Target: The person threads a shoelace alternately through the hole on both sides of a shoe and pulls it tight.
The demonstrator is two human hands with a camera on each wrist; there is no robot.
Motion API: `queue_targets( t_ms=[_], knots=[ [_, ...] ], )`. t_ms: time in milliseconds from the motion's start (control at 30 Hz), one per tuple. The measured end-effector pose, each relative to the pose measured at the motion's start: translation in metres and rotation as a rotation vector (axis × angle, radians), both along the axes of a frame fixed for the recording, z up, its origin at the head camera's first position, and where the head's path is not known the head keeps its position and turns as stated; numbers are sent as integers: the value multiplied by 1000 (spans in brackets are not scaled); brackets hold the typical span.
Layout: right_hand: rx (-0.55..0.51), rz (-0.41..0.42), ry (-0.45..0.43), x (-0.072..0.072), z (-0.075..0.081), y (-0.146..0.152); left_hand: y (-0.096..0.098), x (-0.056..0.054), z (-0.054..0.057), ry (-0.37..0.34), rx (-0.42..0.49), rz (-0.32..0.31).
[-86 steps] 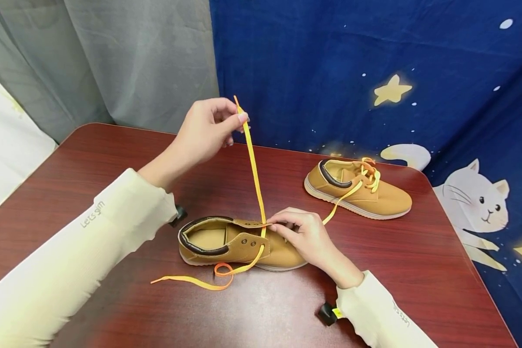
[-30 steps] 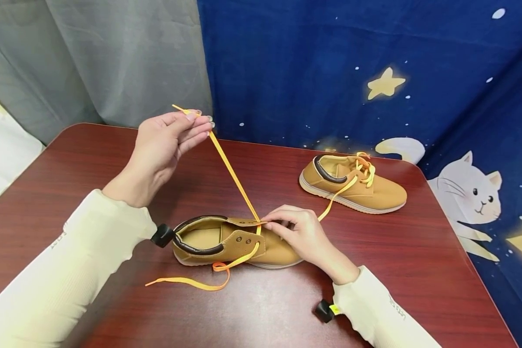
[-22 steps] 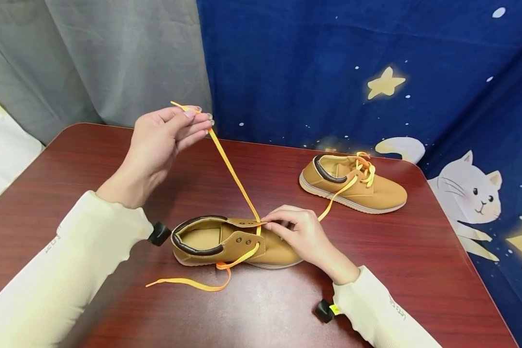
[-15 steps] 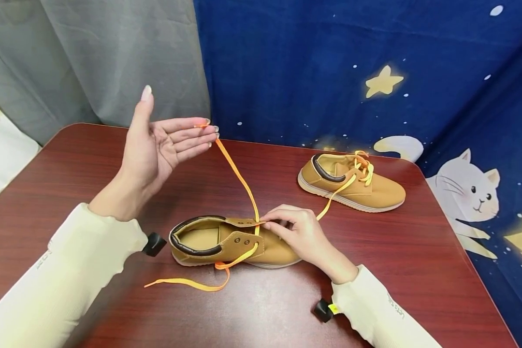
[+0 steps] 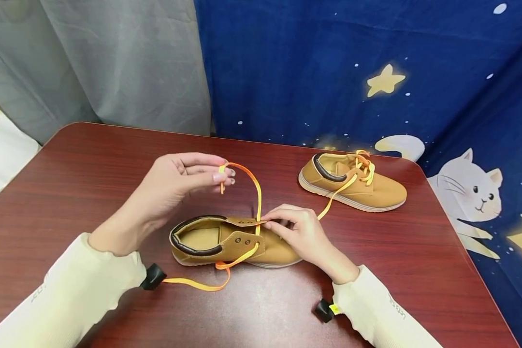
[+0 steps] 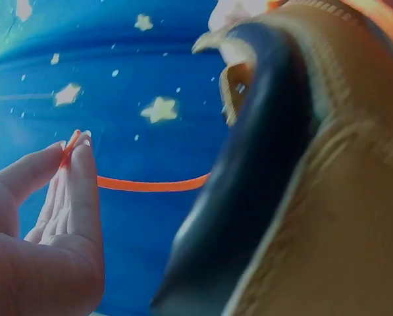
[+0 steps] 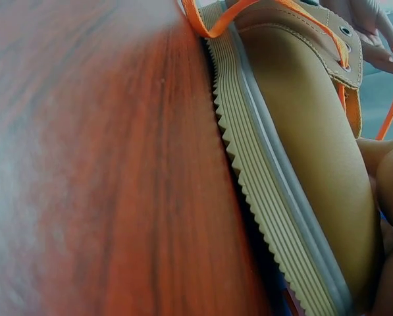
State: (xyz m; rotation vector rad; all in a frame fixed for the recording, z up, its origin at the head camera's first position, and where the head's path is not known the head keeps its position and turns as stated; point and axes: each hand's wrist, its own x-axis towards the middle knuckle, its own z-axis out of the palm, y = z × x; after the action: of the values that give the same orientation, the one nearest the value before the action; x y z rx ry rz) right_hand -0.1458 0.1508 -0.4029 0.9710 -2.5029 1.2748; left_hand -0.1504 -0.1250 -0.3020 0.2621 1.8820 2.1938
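Observation:
A tan shoe (image 5: 271,251) with a dark padded collar lies on the table, toe to the right in the head view. A yellow-orange shoelace (image 5: 259,193) passes through its front eyelets. Left of and above the tongue opening, my left hand (image 5: 169,186) pinches that lace close to its tip, which points down past the thumb. The lace arches slackly from these fingertips to the far eyelet flap (image 5: 242,222). With thumb and fingertips my right hand (image 5: 302,229) pinches the front corner of this flap. In the left wrist view the shoe's collar (image 6: 249,145) looms close.
The lace's other end (image 5: 195,283) trails on the table in front of the shoe, partly behind the black left wrist camera (image 5: 153,276). A matching laced shoe (image 5: 387,188) stands at the back right of the red-brown table (image 5: 374,261). Curtains hang behind.
My left hand, earlier raised with the lace taut, spread flat with the lace across its fingers, then came down toward the shoe and pinched it again. The lace now arches slack. My right hand stays put.

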Motion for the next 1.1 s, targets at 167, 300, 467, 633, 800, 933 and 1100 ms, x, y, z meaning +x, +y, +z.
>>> queue_targets(
  t_ms=[167,300,467,633,800,933,1100],
  knots=[
    [2,-11,2,0,1,-1,12,18,-7,27,-134,-41],
    [-8,-27,-18,0,2,-2,25,31,-14,64,-226,-55],
    [-25,-35,-60,0,2,0,39,43,-22,126,-279,-47],
    [-20,-34,-88,0,2,3,49,50,-29,176,-313,-71],
    [-22,-28,-89,0,2,2,51,54,-37,298,-351,-37],
    [-28,-27,-83,1,2,1,50,55,-42,435,-399,10],
    [-28,-25,-80,1,2,0,49,54,-47,501,-435,-11]
  ],
)
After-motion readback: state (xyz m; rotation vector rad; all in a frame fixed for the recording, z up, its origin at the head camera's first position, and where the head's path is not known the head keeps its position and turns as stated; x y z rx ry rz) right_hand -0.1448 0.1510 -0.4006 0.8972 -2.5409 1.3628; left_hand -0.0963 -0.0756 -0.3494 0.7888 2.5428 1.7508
